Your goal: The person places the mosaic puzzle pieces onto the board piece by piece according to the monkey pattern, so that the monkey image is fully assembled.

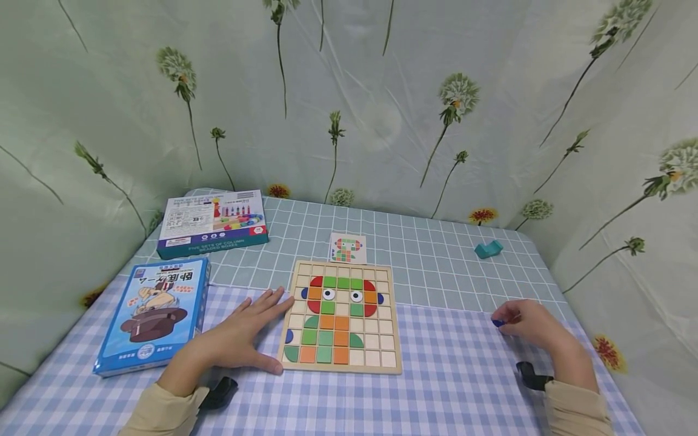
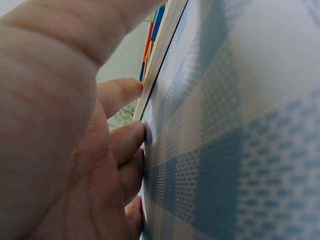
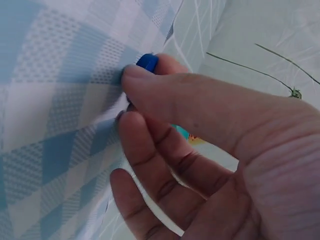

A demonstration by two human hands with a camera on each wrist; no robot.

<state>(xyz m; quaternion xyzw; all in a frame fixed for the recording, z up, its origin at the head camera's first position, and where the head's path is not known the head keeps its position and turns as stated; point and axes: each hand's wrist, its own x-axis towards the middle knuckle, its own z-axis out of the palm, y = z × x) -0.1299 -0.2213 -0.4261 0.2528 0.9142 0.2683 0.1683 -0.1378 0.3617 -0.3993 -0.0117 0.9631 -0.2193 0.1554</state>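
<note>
A square wooden grid board (image 1: 371, 357) lies on the checked cloth, with coloured tiles in some of its cells forming a figure with two round eye tiles (image 1: 356, 296). My left hand (image 1: 242, 330) is spread flat beside it, its fingertips and thumb right at the board's left edge. Off to the right, my right hand (image 1: 529, 324) pinches a small blue piece (image 3: 147, 62) between thumb and forefinger, low over the cloth. Fingers cover most of that piece. Just behind the board is a small pattern card (image 1: 348, 248) picturing a similar figure.
To the left lie a blue game box (image 1: 155, 315) and, behind it, a green-edged bead box (image 1: 214, 223). A teal curved block (image 1: 488, 249) sits at the back right. A flowered curtain (image 1: 382, 121) rises behind the table.
</note>
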